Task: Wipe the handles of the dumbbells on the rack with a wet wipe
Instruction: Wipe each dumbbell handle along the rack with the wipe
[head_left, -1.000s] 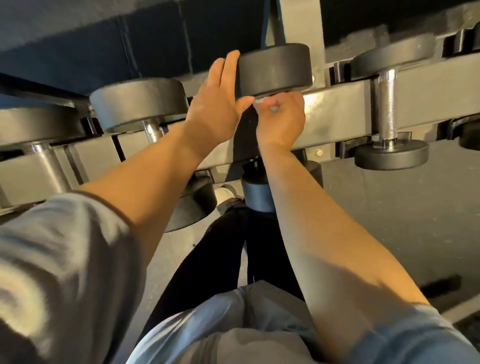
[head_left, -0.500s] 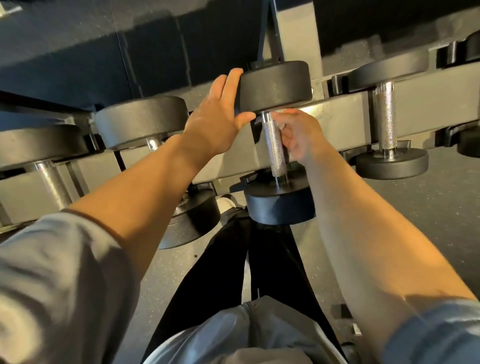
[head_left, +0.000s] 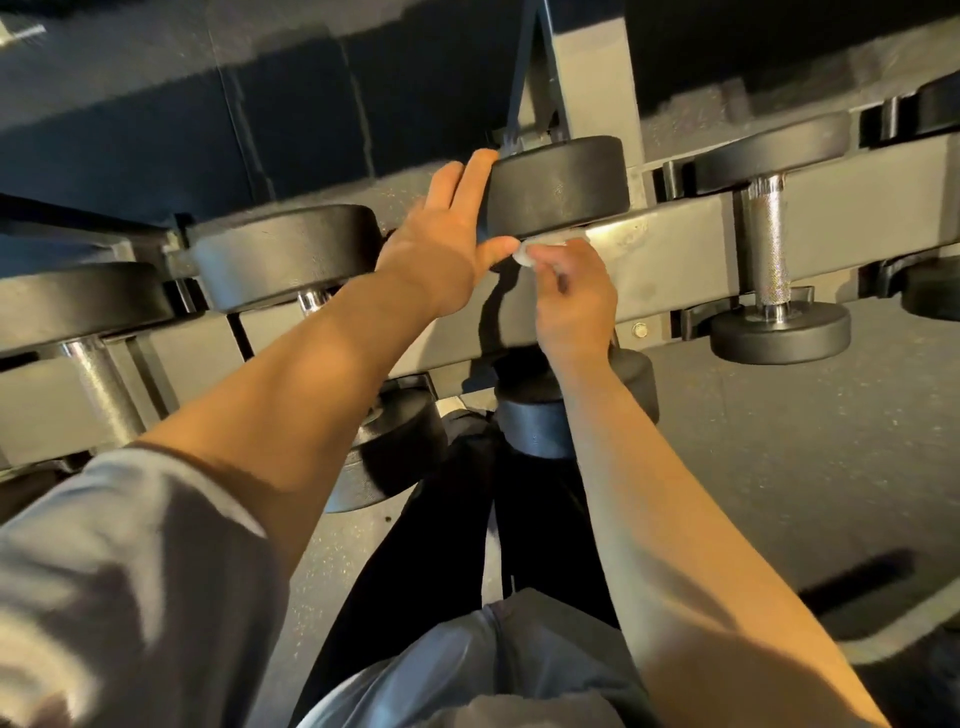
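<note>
L hand (head_left: 447, 244) flat, fingers straight on dumbbell (head_left: 558, 187) head; R hand (head_left: 574, 301) clamped on wipe (head_left: 540, 247) round handle.

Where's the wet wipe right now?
In the head view, just right of centre: the wipe is pinched in the right hand, just under the dumbbell head that the left hand steadies.

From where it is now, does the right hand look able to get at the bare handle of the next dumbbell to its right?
Probably yes. That handle stands exposed between its two heads, with nothing covering it. The right hand, curled round the wet wipe on the middle dumbbell, has only open rack rail between it and that handle.
</note>
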